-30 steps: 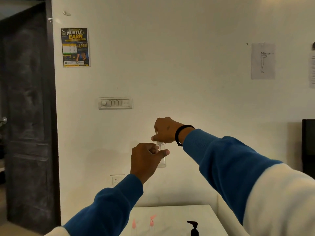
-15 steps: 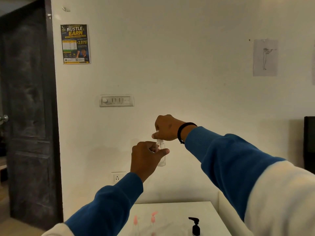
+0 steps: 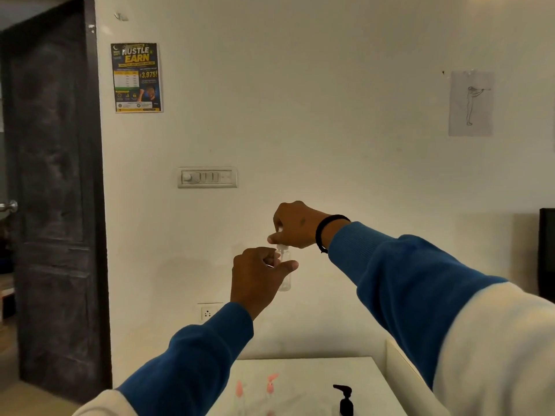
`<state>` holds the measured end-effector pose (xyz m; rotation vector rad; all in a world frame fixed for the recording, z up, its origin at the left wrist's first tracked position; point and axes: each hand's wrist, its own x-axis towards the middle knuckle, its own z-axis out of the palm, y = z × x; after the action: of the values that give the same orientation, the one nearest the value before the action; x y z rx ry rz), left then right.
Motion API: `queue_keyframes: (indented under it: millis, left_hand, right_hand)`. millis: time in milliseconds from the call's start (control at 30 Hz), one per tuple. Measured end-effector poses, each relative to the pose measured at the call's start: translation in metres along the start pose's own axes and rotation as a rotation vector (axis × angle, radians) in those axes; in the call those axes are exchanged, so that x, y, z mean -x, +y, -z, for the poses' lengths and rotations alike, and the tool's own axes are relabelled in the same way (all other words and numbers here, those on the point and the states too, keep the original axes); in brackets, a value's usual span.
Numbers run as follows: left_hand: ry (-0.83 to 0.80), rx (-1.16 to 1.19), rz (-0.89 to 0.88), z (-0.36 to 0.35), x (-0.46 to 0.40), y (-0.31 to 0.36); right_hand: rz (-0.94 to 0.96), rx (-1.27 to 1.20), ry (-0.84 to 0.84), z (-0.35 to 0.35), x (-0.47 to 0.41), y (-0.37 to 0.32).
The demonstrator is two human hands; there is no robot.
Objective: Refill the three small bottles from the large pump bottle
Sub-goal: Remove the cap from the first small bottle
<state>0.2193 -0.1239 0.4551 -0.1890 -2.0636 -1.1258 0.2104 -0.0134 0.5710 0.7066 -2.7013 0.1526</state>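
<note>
Head view: the only camera I have; it looks at a wall, with a table edge at the bottom of the frame.
Left hand: my left hand (image 3: 258, 274) is raised in front of the wall, fingers curled and thumb out, grasping the small clear plastic bottle (image 3: 284, 273) round its upper body.
Right hand: my right hand (image 3: 295, 226) sits just above, knuckles up, fingertips pinching the top of that bottle; a black band (image 3: 326, 232) circles the wrist.
Held bottle: upright, in mid-air between both hands, well above the table; I cannot tell how full it is.
Sleeves: blue cuffs running into white upper sleeves (image 3: 420, 283).
Surface: a white tabletop (image 3: 312, 382) at the bottom, its far edge against the wall.
On the surface: two small clear bottles with pink tops, one (image 3: 239, 390) to the left of the other (image 3: 271, 384), standing near each other; to their right the black pump head of the large pump bottle (image 3: 344, 399), whose body is cut off by the frame.
Room, wall: a plain off-white wall (image 3: 330, 115) with a dark poster printed in yellow and white (image 3: 136, 77), a white switch panel (image 3: 207, 177), a white socket plate (image 3: 208, 313) low down, and a pale sheet with a line-drawn figure (image 3: 470, 103).
Room, left: a dark panelled door (image 3: 54, 190) with a metal knob (image 3: 9, 206).
Room, right: a black object (image 3: 547, 253) at the frame edge; I cannot make out what it is.
</note>
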Motion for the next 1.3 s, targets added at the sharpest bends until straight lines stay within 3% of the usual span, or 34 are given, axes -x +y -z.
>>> queue_keyframes:
  millis: [267, 467, 833, 1067, 1300]
  left_hand:
    - [-0.005, -0.029, 0.021, 0.005, -0.001, 0.001]
    - [-0.007, -0.013, 0.016, 0.005, -0.003, 0.003]
    - [-0.015, 0.000, 0.035, 0.003, -0.003, 0.000]
    - [-0.006, -0.004, 0.028, 0.003, -0.003, -0.001]
    - [-0.023, -0.040, 0.026, 0.001, -0.003, -0.004]
  right_hand:
    - [0.078, -0.007, -0.062, 0.009, 0.007, -0.005]
    - [0.001, -0.015, 0.043, 0.006, 0.003, -0.002]
    - [0.066, -0.052, -0.092, 0.007, 0.005, -0.005]
    - [0.037, -0.056, 0.062, 0.000, 0.000, -0.002]
    - [0.069, -0.098, -0.031, 0.003, 0.004, -0.001]
